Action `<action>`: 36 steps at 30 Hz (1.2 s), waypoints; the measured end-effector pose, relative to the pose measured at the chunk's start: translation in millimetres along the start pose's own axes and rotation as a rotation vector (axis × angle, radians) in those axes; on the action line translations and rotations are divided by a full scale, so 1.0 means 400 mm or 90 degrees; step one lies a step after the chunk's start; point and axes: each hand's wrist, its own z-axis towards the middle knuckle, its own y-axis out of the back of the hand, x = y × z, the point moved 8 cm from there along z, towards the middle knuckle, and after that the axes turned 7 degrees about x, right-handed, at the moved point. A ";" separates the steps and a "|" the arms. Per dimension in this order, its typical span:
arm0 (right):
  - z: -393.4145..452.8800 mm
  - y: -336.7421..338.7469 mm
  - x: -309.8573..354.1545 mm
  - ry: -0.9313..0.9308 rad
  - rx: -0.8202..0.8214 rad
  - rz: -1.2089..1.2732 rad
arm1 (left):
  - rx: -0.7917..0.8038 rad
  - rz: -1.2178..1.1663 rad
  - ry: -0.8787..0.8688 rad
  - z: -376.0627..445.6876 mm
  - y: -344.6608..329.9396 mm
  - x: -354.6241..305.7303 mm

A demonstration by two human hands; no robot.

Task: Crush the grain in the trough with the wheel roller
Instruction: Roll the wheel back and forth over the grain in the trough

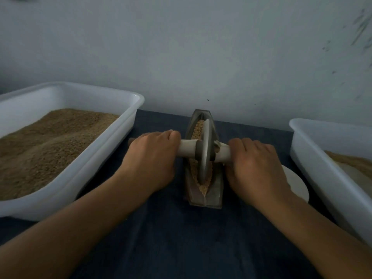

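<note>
While both hands grip the roller, one metal trough (204, 190) sits at the centre of the frame on a dark blue cloth (173, 238), its long axis running away from the camera. One wheel roller (205, 152) stands upright in it, the disc's lower edge sunk in the tan grain (198, 128) that fills the groove ahead of and behind the wheel. The left hand (152, 158) curls its fingers over the pale handle (187, 149) on the left of the disc; the right hand (256, 164) wraps the handle on the right. Both sets of fingertips are hidden under the handle.

Two white plastic tubs hold brown meal: one tub (112, 125) at the left, another (314, 158) cut off by the right edge. One white round dish (298, 186) is mostly hidden behind the right wrist.
</note>
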 end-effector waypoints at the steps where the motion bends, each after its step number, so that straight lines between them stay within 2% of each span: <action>1: -0.011 0.008 0.003 0.006 -0.002 0.001 | -0.008 0.008 -0.010 -0.013 0.009 -0.001; 5: -0.020 0.014 0.005 0.007 0.001 0.008 | -0.042 0.073 -0.040 -0.039 0.020 -0.017; 11: 0.056 -0.055 -0.020 -0.004 0.009 -0.012 | 0.021 0.100 0.014 0.034 -0.044 -0.007; 15: 0.130 -0.136 -0.072 -0.054 0.089 -0.019 | 0.030 0.141 0.008 0.119 -0.064 -0.008; 24: 0.271 -0.210 -0.126 -0.114 0.236 0.031 | 0.101 0.060 0.031 0.253 -0.098 0.036; 27: 0.275 -0.206 -0.124 -0.116 0.212 0.021 | 0.095 0.045 0.038 0.242 -0.099 0.038; 36: 0.132 -0.126 -0.067 -0.051 0.029 0.014 | 0.014 0.075 0.004 0.116 -0.062 -0.006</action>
